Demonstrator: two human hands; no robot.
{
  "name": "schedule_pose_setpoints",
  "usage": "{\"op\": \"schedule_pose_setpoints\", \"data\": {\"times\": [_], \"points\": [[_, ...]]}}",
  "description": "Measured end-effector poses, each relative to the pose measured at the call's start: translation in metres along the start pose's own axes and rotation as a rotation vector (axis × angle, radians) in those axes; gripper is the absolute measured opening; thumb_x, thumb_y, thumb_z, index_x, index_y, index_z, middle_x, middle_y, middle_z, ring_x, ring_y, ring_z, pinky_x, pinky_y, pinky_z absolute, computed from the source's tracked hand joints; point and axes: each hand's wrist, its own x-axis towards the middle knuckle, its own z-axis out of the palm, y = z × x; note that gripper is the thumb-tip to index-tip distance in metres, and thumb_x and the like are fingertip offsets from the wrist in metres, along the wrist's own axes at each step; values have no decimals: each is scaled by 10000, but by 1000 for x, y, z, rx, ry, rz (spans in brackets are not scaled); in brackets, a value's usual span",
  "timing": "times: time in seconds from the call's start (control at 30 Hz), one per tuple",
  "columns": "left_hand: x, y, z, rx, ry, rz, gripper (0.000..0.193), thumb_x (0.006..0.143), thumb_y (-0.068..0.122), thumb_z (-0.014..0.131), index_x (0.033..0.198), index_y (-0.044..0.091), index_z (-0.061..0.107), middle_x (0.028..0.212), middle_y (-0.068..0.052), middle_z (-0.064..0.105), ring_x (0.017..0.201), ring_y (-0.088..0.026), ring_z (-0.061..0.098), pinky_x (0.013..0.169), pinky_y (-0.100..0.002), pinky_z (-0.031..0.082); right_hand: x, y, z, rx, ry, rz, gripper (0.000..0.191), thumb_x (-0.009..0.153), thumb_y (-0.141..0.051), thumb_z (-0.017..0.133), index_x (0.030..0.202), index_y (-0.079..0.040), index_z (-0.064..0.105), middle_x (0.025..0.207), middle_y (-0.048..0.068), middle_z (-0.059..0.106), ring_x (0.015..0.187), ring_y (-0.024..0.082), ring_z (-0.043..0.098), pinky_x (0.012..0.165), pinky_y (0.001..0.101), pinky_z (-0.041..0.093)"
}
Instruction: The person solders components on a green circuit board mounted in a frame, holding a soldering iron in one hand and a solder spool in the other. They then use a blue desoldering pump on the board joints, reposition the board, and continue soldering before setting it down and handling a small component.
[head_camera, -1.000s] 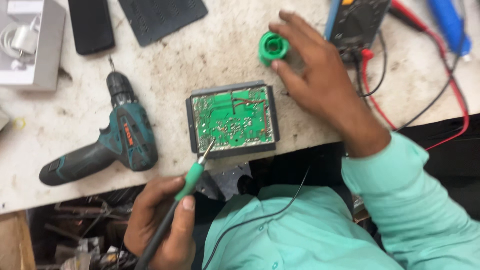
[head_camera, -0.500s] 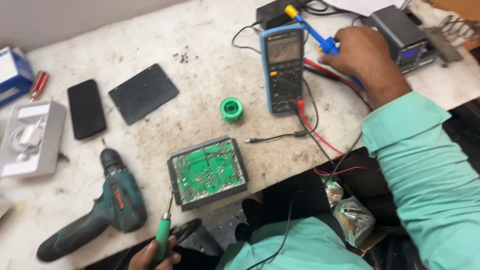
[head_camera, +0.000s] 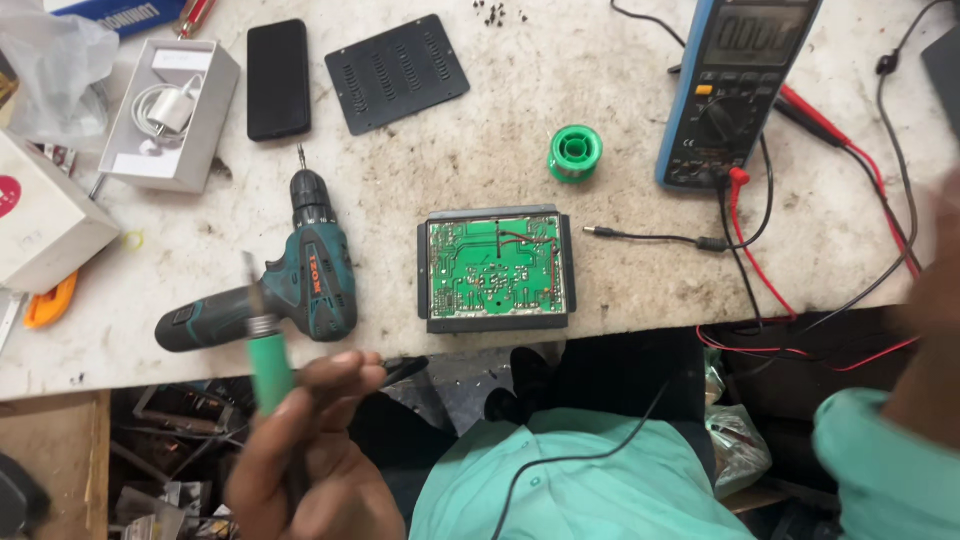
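Note:
My left hand (head_camera: 310, 450) is low at the left, below the table edge, shut on a green-handled soldering iron (head_camera: 268, 365). The iron's tip points up beside the grip of a teal cordless drill (head_camera: 290, 290). A green circuit board in a black frame (head_camera: 495, 268) lies at the table's near edge, with no hand touching it. A green solder spool (head_camera: 575, 152) sits behind it. My right hand (head_camera: 935, 290) is a blur at the right edge above a teal sleeve, and its fingers cannot be made out.
A blue multimeter (head_camera: 735, 90) with red and black leads stands at the back right. A thin cable with a barrel plug (head_camera: 640, 236) lies right of the board. A black phone (head_camera: 278, 78), a vented black cover (head_camera: 397, 72) and a white charger box (head_camera: 170, 115) lie at the back left.
My right hand has come back from the far right of the table to the near right edge. My left hand has lifted the soldering iron off to the left of the board.

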Motion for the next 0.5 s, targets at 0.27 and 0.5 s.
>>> {"op": "schedule_pose_setpoints", "data": {"times": [0.27, 0.5], "points": [[15, 28, 17, -71, -60, -102, 302, 1083, 207, 526, 1351, 68, 522, 1302, -272, 640, 1233, -331, 620, 1142, -516, 471, -12, -112, 29, 63, -466, -245, 256, 862, -301, 851, 927, -91, 721, 689, -12, 601, 599, 170, 623, 524, 343, 461], [-14, 37, 46, -30, -294, -206, 318, 1043, 221, 513, 1306, 44, 531, 1300, -295, 623, 1302, -345, 555, 1215, -550, 365, -39, -152, 38, 58, -518, -287, 176, 829, -273, 734, 912, -120, 716, 717, -2, 650, 638, 158, 686, 547, 299, 497]]}}
